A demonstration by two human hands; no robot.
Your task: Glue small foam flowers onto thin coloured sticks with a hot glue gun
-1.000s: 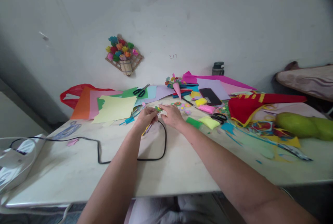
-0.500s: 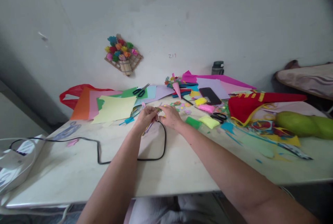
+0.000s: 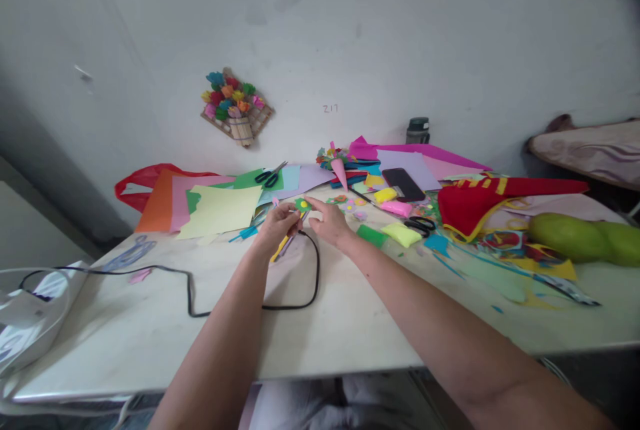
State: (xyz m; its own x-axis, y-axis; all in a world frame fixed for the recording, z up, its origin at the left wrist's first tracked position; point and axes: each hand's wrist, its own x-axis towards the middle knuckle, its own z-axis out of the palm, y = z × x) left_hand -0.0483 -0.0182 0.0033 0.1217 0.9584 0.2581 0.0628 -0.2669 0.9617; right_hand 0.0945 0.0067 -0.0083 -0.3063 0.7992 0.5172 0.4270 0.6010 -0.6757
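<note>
Between the fingers of my left hand (image 3: 280,222) is a small green paper flower (image 3: 303,205) with a yellow centre, its face turned up. My right hand (image 3: 331,222) is just to the right, with the index fingertip at the flower's edge and the thumb spread away from it. Under my left hand lie thin yellow and purple sticks (image 3: 283,247), partly hidden. A black cable (image 3: 318,270) ends near my left fingers; what it joins is hidden. More cut paper flowers (image 3: 354,205) are scattered beyond my right hand.
Coloured paper sheets (image 3: 220,210) lie at the back left under black scissors (image 3: 270,175). Rightward are a phone (image 3: 404,185), clay packets (image 3: 401,234), a second pair of scissors (image 3: 421,225), red cloth (image 3: 465,207) and green fruit (image 3: 565,237). A power strip (image 3: 45,310) sits far left.
The green flower has turned into view above my left fingers. My right hand's thumb and index finger have spread apart from their earlier pinch.
</note>
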